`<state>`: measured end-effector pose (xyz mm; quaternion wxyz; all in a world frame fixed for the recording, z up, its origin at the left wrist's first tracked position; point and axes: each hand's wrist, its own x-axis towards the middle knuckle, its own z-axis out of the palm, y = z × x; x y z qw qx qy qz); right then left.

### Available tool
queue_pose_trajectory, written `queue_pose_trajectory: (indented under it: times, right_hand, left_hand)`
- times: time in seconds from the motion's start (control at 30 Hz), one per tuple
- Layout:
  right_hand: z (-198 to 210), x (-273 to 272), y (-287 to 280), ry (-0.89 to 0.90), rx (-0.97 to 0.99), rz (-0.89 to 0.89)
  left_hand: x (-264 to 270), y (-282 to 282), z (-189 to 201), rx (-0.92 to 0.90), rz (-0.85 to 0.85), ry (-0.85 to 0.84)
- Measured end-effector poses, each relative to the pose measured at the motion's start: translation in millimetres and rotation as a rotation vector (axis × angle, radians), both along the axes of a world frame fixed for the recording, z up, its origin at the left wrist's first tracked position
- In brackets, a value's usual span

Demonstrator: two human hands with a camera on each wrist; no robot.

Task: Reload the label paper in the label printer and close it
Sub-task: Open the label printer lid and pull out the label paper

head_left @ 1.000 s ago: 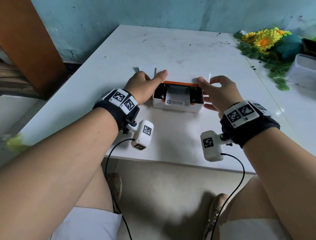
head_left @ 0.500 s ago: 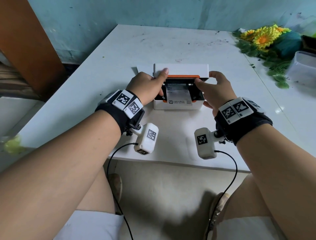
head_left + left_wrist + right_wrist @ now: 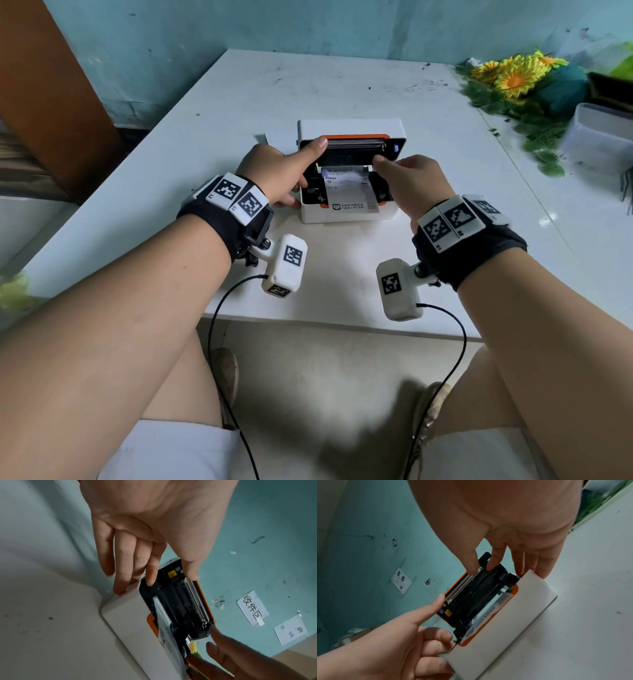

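A white label printer (image 3: 346, 216) with orange trim sits mid-table, its lid (image 3: 351, 127) half raised and leaning forward over the open bay. Label paper (image 3: 347, 193) lies in the bay, its printed end draped over the front lip. My left hand (image 3: 284, 174) holds the lid's left end, thumb on the front edge, and in the left wrist view its forefinger (image 3: 150, 578) reaches under the lid (image 3: 185, 605). My right hand (image 3: 411, 185) pinches the lid's right end. In the right wrist view its thumb (image 3: 472, 566) and forefinger grip the lid (image 3: 476, 591).
The white table (image 3: 239, 102) stands against a turquoise wall. Artificial sunflowers (image 3: 517, 78) and a clear plastic box (image 3: 599, 137) lie at the right. A white sheet (image 3: 279, 138) pokes out behind the printer's left side. A brown panel (image 3: 41, 102) stands at the left.
The lid has swung from its open position forward and down over the bay. Both hands have taken hold of its ends, and the right hand has come closer to the printer.
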<state>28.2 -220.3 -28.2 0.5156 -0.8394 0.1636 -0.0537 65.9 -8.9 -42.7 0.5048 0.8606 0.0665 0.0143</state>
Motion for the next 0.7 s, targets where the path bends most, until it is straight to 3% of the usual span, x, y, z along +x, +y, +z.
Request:
queue_pose_trajectory:
  times: [0.17,0.3,0.5,0.7]
  right_hand:
    - [-3,-12,3,-0.001,-0.176,0.155]
    - [-6,-16,7,0.025,-0.265,0.279]
    - [-9,-17,20,0.098,-0.513,0.336]
    - [-9,-14,21,0.07,-0.533,0.329]
  left_hand:
    - [1,4,-2,-0.1,0.015,0.037]
    - [0,4,1,-0.049,-0.02,0.014]
    - [-3,2,-3,-0.004,-0.071,-0.032]
    - [-6,0,-1,0.028,-0.09,-0.057]
